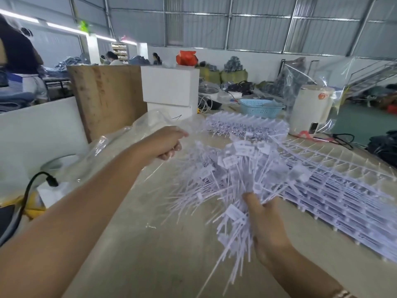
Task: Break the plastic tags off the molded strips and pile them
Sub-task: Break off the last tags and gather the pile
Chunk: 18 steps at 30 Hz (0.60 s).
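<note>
The right hand (266,220) is gripping a splayed bundle of white plastic tags (236,181); the left hand (166,144), fingers curled, is pinching clear plastic film (120,138) at far left.

Blue basket (261,108), white foam blocks (170,87), wooden board (107,97), black cable (32,186).

- Two hands over the worktop (133,244): the left hand (165,145) and the right hand (266,224).
- One fanned bunch of loose plastic tags (232,179), too many to count.
- Two stacks of molded strips (343,190), a near one and a far one (247,125).
- One blue basket (261,108).
- One white canister (311,108).
- Three other people in the background.
</note>
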Motion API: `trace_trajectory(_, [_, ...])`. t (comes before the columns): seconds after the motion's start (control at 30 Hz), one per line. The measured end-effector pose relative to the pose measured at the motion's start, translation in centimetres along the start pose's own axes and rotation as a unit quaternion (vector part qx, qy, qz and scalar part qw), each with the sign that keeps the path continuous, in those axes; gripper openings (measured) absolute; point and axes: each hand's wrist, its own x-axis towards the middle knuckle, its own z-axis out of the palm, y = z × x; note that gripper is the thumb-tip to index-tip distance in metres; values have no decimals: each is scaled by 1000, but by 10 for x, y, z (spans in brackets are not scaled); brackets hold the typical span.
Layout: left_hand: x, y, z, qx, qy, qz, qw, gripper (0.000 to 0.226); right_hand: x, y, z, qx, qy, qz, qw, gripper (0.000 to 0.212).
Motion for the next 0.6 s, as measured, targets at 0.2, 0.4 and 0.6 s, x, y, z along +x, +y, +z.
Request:
trace_trajectory(0.2, [5,16,-8,55,-7,6,998,38,3,-39,-12,74,-41,-57,995,17])
trace_trajectory(0.4, [7,37,-22,27,29,26,999,32,11,-56,22,138,-152,-58,977,48])
trace_trajectory(0.6, [7,49,-36,93,77,95,988,35,10,-5,60,-32,-226,-60,972,56])
